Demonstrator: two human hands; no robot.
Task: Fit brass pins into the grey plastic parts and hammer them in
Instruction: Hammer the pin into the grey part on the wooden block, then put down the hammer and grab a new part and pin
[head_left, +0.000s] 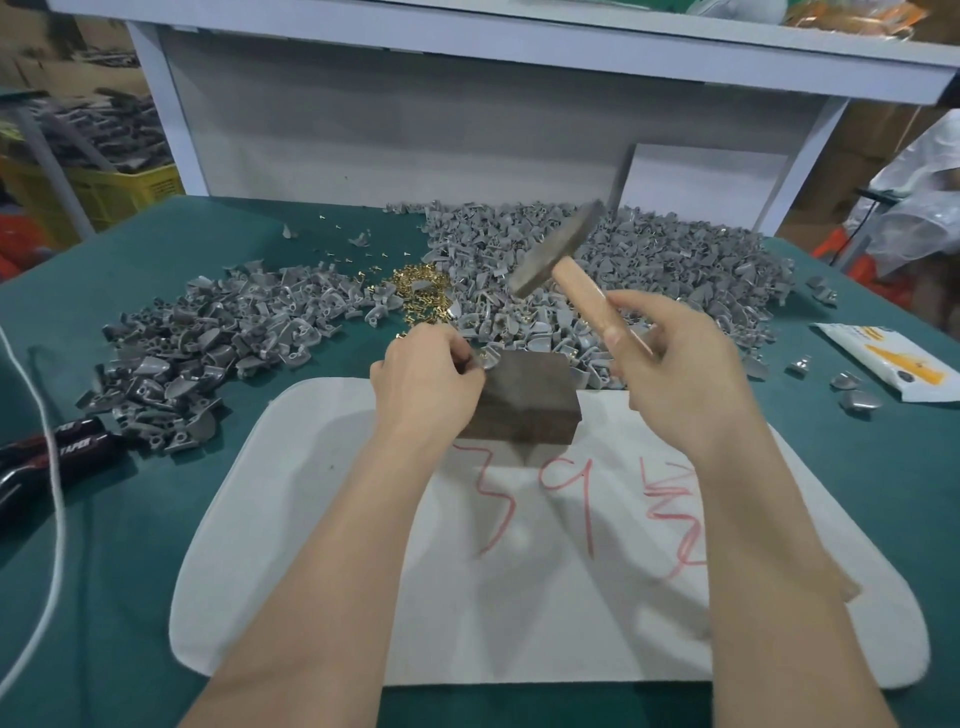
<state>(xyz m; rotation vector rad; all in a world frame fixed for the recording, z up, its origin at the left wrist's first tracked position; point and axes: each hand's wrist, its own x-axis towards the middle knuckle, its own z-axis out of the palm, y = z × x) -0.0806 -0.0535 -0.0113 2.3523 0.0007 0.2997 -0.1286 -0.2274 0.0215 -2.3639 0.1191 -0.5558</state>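
We see the right grip (680, 374) clenched round the wooden handle of the hammer (563, 265). The steel head is up and tilted, ahead of that grip and blurred.

The left grip (426, 374) pinches one grey plastic part (480, 358) at its fingertips, at the far-left corner of the dark block (524, 400). We can't tell whether a pin sits in it, it's too small.

The block is between our two grips, on a white pad (519, 597) with red scrawl. The pad lies on the green bench (130, 545).

The brass pins (415, 291) are heaped just ahead of the left grip.

There are two lots of grey parts. The big heap (675, 260) is ahead of the right grip, under the hammer head. The second heap (218, 332) is outboard of the left grip.

Outboard of the right grip are a few loose parts and a white-yellow packet (893, 364). Well outboard of the left grip are black-red tool handles (52, 441) and a white cord (52, 493).
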